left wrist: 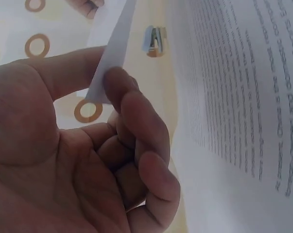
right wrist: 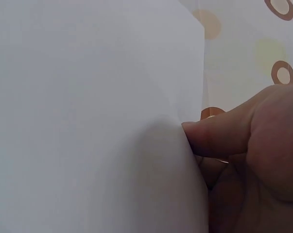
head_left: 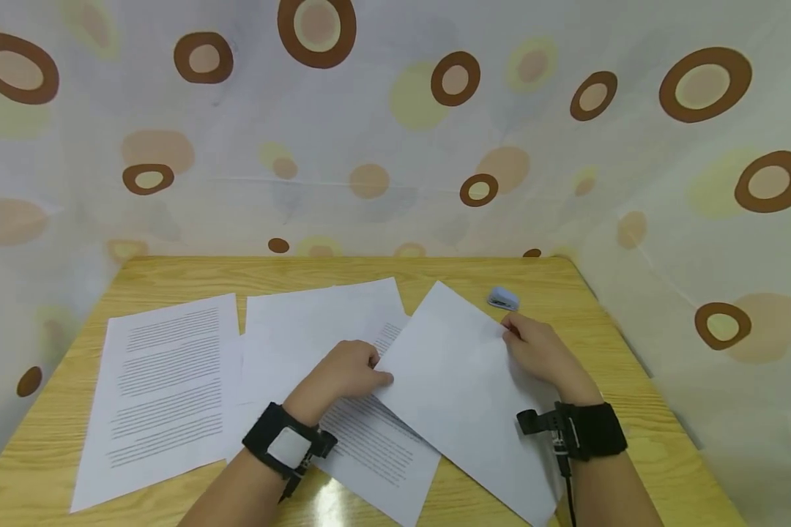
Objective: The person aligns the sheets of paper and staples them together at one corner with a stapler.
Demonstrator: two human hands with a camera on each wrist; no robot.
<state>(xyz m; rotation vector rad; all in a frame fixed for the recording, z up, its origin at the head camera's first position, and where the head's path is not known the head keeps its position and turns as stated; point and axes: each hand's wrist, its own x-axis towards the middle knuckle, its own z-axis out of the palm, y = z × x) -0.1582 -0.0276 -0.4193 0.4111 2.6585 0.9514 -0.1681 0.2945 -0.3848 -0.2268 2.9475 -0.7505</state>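
Both hands pinch blank sheet [head_left: 461,380] | left grip [head_left: 349,369] | right grip [head_left: 537,351] | smooth paper

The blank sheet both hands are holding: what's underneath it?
Under the blank sheet, pinched by the left hand and right hand, lies a printed page on the wooden table. Whatever else lies beneath is covered.

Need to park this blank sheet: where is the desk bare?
Bare wood shows along the back edge behind the sheets, and at the right edge beside the stapler. The middle is crowded: printed sheets overlap under the blank sheet that both hands pinch.
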